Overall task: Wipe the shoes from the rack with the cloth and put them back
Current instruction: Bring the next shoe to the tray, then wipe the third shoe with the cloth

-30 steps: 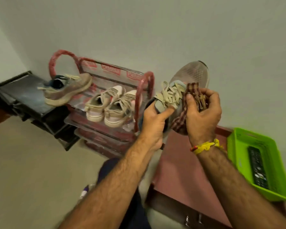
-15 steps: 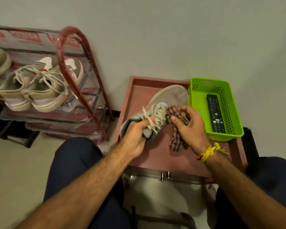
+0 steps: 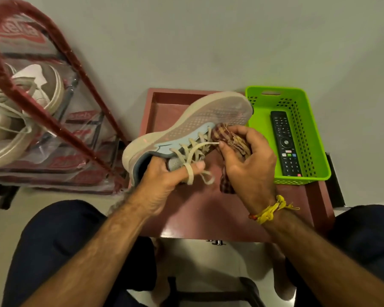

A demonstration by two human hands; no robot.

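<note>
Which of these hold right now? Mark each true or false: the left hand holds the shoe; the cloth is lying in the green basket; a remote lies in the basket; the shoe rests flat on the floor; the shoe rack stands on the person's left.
1. The left hand holds the shoe. True.
2. The cloth is lying in the green basket. False: the right hand holds it bunched against the shoe's laces.
3. A remote lies in the basket. True.
4. The shoe rests flat on the floor. False: it is held up, tilted, over the reddish table.
5. The shoe rack stands on the person's left. True.
</note>
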